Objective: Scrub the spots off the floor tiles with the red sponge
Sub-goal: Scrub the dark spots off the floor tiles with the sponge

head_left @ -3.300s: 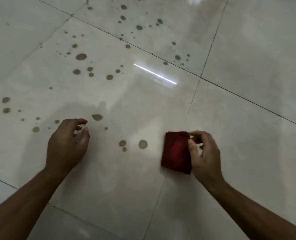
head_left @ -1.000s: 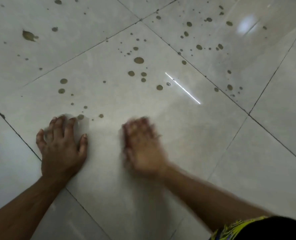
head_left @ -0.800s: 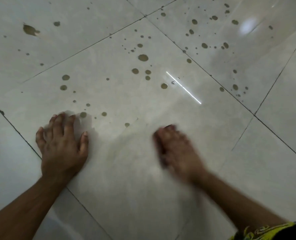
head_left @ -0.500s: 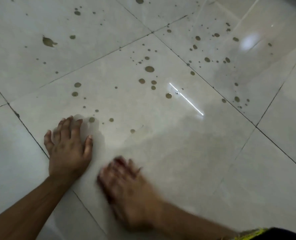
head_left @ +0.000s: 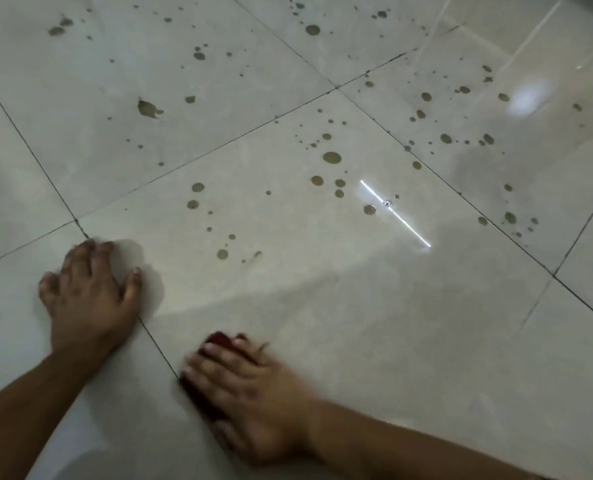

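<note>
A right hand (head_left: 250, 396), blurred, presses a red sponge (head_left: 219, 341) flat on the near floor tile (head_left: 374, 323). The left hand (head_left: 87, 292) lies open, bracing. On glossy tile that palm could slip; brown spots (head_left: 331, 157) lie well beyond.

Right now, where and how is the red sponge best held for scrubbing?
Judging by its pose, from above: the red sponge lies flat on the floor tile, so the right hand presses on its broad top, fingers spread toward the front edge. The left hand braces on the floor.
</note>
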